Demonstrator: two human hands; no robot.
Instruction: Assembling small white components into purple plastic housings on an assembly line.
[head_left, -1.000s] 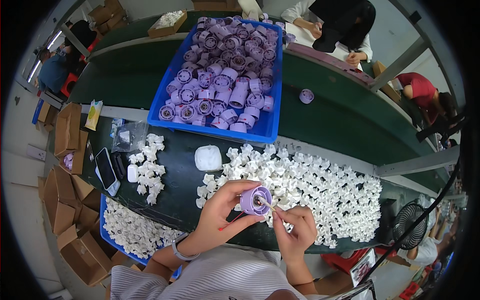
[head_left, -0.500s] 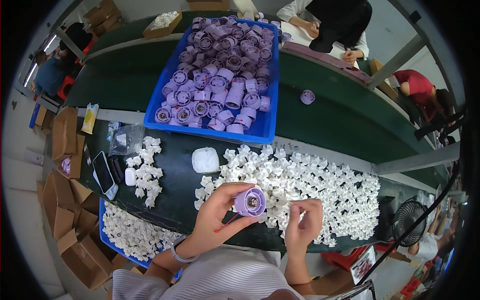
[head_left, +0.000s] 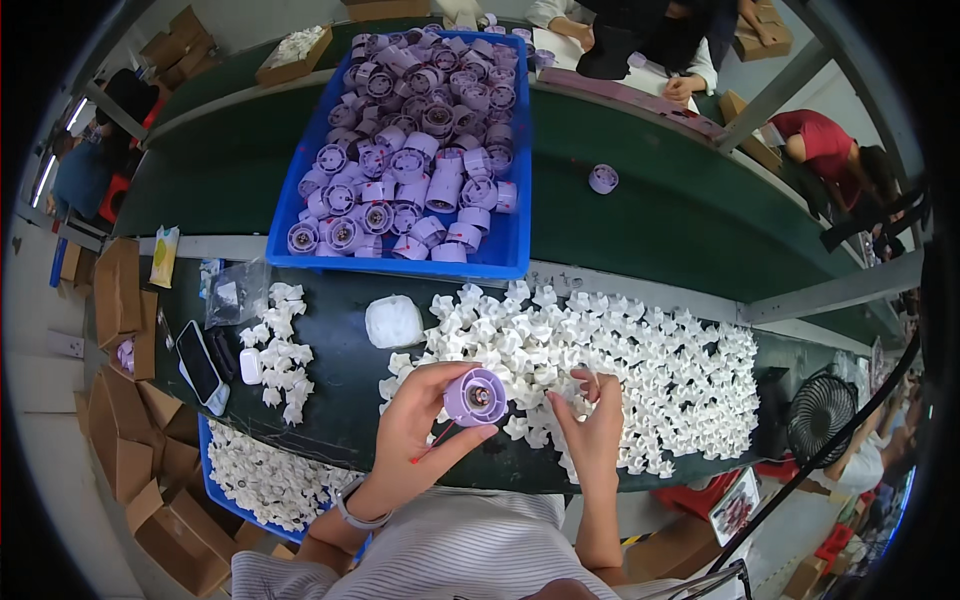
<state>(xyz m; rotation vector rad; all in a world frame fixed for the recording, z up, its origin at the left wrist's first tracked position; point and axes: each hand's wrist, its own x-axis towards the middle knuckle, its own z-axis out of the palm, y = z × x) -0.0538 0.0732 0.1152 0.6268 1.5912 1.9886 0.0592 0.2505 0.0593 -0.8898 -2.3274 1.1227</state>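
Fingers of my left hand [head_left: 412, 432] grip a purple cup [head_left: 475, 397], thumb below and fingertips above, its open end facing up and right, with a metal part inside. A red wire [head_left: 433, 442] trails from the cup past my left thumb. On my right hand [head_left: 592, 425], thumb and forefinger stand a little apart, near the cup but not touching it; I cannot tell whether they hold anything small.

Under and around my right fingers, white pieces [head_left: 680, 390] spread rightward almost to a black fan [head_left: 822, 412], leaving little room. Left of my left fingers is wider space: dark table [head_left: 345, 400] runs to a narrow cluster [head_left: 288, 355] of similar pieces, with a phone [head_left: 200, 360] farther left. Ahead of those fingers sits a white packet [head_left: 394, 322].

The table's near edge passes beneath my forearms; left of them and lower is a blue bin [head_left: 204, 450]. Farther ahead of both hands, the front rim of a blue tray [head_left: 400, 266] borders heaped purple cups. Right of it, a green belt [head_left: 680, 230] gives open room around one loose cup [head_left: 603, 179].
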